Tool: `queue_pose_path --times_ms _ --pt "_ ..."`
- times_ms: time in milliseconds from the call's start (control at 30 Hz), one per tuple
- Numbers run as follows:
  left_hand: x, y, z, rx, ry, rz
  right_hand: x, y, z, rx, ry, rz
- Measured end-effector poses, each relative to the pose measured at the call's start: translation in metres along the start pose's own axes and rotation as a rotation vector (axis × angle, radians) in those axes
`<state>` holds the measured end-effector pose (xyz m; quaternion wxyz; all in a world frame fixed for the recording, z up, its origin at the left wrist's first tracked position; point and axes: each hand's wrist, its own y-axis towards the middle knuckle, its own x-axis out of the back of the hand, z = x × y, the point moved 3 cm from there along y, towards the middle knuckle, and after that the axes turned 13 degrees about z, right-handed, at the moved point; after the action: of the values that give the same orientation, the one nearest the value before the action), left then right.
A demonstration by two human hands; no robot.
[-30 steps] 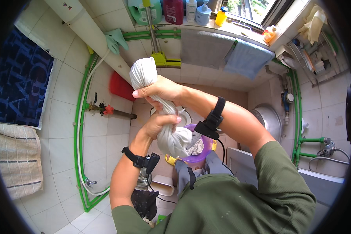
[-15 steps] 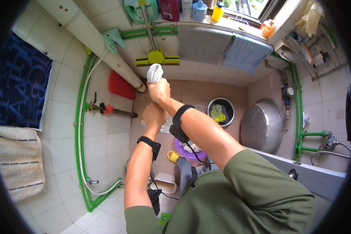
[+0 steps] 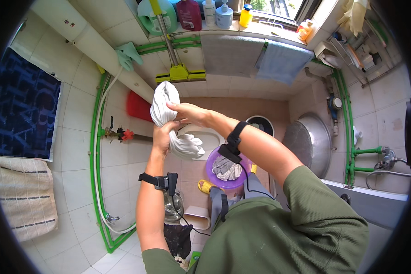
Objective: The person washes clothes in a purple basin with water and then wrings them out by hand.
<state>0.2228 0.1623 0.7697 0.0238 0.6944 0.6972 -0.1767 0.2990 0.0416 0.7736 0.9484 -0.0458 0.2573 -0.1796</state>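
Observation:
A white twisted cloth (image 3: 163,104) is held up in front of me, its thick looped end at the top and its loose end hanging below to the right. My left hand (image 3: 161,136) is closed around its narrow middle. Against the cloth's right side rests my right hand (image 3: 192,114), the thumb laid over the folds in a loose hold and the other fingers partly hidden. Below my hands, a purple basin (image 3: 245,177) contains grey and white wet cloths (image 3: 228,170).
A squat toilet pan (image 3: 210,139) lies beneath the cloth. Behind it stand a yellow-green sponge mop (image 3: 180,73) and a red container (image 3: 138,106). My right forearm partly covers a dark-lined bucket (image 3: 265,123); a large metal basin (image 3: 308,141) leans at the right wall.
The cloth has loosened from a tight twist and come nearer, with its hanging end now showing. My hands have drawn apart slightly, the right one easing from a fist.

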Motion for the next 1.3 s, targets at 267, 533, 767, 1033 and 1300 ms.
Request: queue_pose_path --times_ms 267,533,767,1033,1300 --pt "-0.046 -0.009 -0.054 -0.085 -0.471 0.456 0.000 -0.024 -0.059 -0.101 0.369 0.158" --pt "-0.050 -0.013 -0.056 -0.005 -0.306 0.341 -0.045 -0.046 -0.018 -0.036 0.462 0.682" --pt "-0.020 0.000 -0.041 0.109 0.057 0.083 -0.059 -0.030 -0.011 -0.058 0.002 0.259" --pt "-0.010 0.039 -0.020 -0.558 0.676 -0.303 -0.036 0.003 -0.034 -0.040 -0.840 -0.204" --pt "0.046 0.058 0.032 -0.064 0.733 -0.748 -0.040 0.013 -0.034 -0.301 -1.127 -0.340"
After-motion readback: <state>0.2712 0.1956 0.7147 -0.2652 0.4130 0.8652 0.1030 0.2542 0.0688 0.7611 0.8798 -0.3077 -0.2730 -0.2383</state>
